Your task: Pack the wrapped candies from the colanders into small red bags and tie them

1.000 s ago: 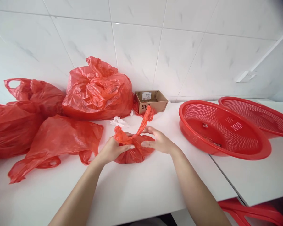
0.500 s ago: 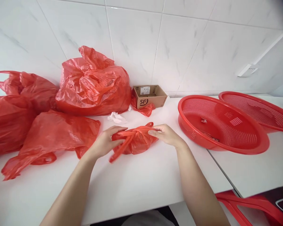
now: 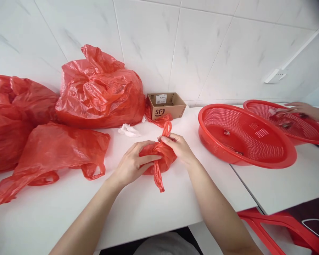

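A small red plastic bag (image 3: 168, 158) sits on the white table in front of me, its top gathered and twisted. One handle sticks up at the back and another hangs down toward me. My left hand (image 3: 135, 161) lies over the bag's left side, fingers curled on the plastic near the gathered middle. With thumb and fingers, my right hand (image 3: 177, 146) pinches the base of the upright handle. What the bag contains cannot be made out.
More red plastic bags, including a large full one (image 3: 101, 95), line the left. Crumpled tissue (image 3: 129, 130) and a cardboard box (image 3: 166, 106) lie behind. Red baskets (image 3: 210, 138) stand right; another person's hand (image 3: 300, 108) reaches over the far one. A red stool (image 3: 271, 219) is below.
Both hands have shifted on the small bag; its handles now point up and down rather than sideways. My right hand has closed on the upper one. Another person's hand has appeared at the far basket.
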Demonstrator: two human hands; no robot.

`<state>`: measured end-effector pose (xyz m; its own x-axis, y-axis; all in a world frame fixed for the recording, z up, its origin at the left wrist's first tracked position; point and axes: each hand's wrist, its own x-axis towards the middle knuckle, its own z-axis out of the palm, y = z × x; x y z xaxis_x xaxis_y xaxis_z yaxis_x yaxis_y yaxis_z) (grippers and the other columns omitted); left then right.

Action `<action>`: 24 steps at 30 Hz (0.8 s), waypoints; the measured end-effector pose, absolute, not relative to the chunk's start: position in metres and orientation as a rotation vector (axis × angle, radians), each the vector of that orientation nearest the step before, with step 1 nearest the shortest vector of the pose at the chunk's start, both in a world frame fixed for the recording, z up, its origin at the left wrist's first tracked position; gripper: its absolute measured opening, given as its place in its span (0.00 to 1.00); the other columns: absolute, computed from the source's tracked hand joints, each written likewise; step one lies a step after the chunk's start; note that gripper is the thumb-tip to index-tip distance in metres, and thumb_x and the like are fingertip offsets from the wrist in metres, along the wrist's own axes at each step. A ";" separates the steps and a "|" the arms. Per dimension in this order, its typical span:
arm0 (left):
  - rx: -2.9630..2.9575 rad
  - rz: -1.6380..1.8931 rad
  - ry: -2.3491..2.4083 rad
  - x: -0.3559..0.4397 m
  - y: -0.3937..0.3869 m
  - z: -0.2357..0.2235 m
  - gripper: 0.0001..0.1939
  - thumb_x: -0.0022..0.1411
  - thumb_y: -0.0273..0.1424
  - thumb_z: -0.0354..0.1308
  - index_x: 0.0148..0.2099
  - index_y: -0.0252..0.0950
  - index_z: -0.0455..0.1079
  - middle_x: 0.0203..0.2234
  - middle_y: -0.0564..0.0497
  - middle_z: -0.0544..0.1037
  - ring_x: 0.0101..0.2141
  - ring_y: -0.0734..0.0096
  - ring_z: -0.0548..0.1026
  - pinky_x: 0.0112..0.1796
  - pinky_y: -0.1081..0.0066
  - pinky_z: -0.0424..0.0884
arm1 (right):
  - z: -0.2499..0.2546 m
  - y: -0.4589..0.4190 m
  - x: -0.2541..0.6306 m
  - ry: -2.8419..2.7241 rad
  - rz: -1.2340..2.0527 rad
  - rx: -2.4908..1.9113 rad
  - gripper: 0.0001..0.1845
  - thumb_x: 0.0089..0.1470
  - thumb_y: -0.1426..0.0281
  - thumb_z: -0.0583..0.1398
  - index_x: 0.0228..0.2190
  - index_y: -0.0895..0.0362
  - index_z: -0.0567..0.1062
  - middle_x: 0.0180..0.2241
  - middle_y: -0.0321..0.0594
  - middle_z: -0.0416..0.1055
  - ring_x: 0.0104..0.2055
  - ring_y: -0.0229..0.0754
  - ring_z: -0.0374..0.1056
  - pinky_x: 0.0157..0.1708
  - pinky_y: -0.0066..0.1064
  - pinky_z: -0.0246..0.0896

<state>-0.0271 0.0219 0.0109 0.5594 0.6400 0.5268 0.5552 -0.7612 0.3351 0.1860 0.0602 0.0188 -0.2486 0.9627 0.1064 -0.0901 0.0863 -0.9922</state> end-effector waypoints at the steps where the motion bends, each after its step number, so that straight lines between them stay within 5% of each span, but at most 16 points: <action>1: 2.661 0.972 1.012 -0.027 0.022 0.012 0.12 0.66 0.30 0.56 0.48 0.50 0.78 0.57 0.47 0.67 0.55 0.56 0.68 0.51 0.55 0.71 | 0.020 0.060 0.186 -1.332 1.366 -0.923 0.17 0.53 0.55 0.64 0.35 0.55 0.80 0.37 0.40 0.77 0.41 0.43 0.72 0.45 0.35 0.66; 4: 2.673 0.947 1.001 -0.028 0.022 0.014 0.10 0.65 0.29 0.57 0.43 0.45 0.79 0.57 0.46 0.66 0.56 0.53 0.65 0.53 0.53 0.70 | 0.019 0.061 0.187 -1.282 1.406 -0.866 0.18 0.52 0.54 0.65 0.36 0.55 0.81 0.37 0.39 0.77 0.41 0.42 0.72 0.46 0.35 0.66; 9: 2.728 0.813 1.118 -0.025 0.021 0.013 0.26 0.63 0.17 0.49 0.55 0.50 0.73 0.65 0.46 0.57 0.63 0.48 0.56 0.55 0.45 0.67 | 0.016 0.063 0.186 -1.235 1.427 -0.842 0.18 0.54 0.54 0.64 0.38 0.54 0.80 0.35 0.39 0.77 0.39 0.41 0.72 0.45 0.35 0.66; 14: 2.690 0.942 1.070 -0.020 0.017 0.012 0.14 0.65 0.25 0.54 0.45 0.45 0.77 0.62 0.47 0.63 0.62 0.48 0.57 0.55 0.48 0.66 | 0.016 0.060 0.181 -1.316 1.364 -0.883 0.19 0.56 0.53 0.61 0.41 0.55 0.79 0.31 0.38 0.76 0.37 0.42 0.72 0.41 0.34 0.67; 18: 2.285 1.093 1.128 -0.014 0.014 0.007 0.12 0.68 0.29 0.48 0.42 0.40 0.74 0.50 0.45 0.70 0.48 0.63 0.72 0.48 0.63 0.71 | 0.010 0.056 0.171 -1.504 0.991 -1.043 0.19 0.60 0.53 0.57 0.39 0.54 0.79 0.31 0.37 0.76 0.33 0.42 0.70 0.37 0.33 0.64; 24: 1.961 1.269 1.473 -0.003 0.019 -0.010 0.13 0.71 0.37 0.43 0.42 0.38 0.67 0.37 0.48 0.70 0.37 0.66 0.72 0.38 0.67 0.70 | -0.016 0.058 0.155 -1.812 0.598 -1.241 0.16 0.64 0.59 0.53 0.32 0.52 0.75 0.34 0.40 0.72 0.36 0.42 0.68 0.38 0.34 0.59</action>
<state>-0.0029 0.0191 -0.0103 0.0437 0.9009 0.4318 0.5604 -0.3799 0.7360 0.1550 0.0584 -0.0155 -0.1586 0.9154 0.3701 0.5152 0.3965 -0.7599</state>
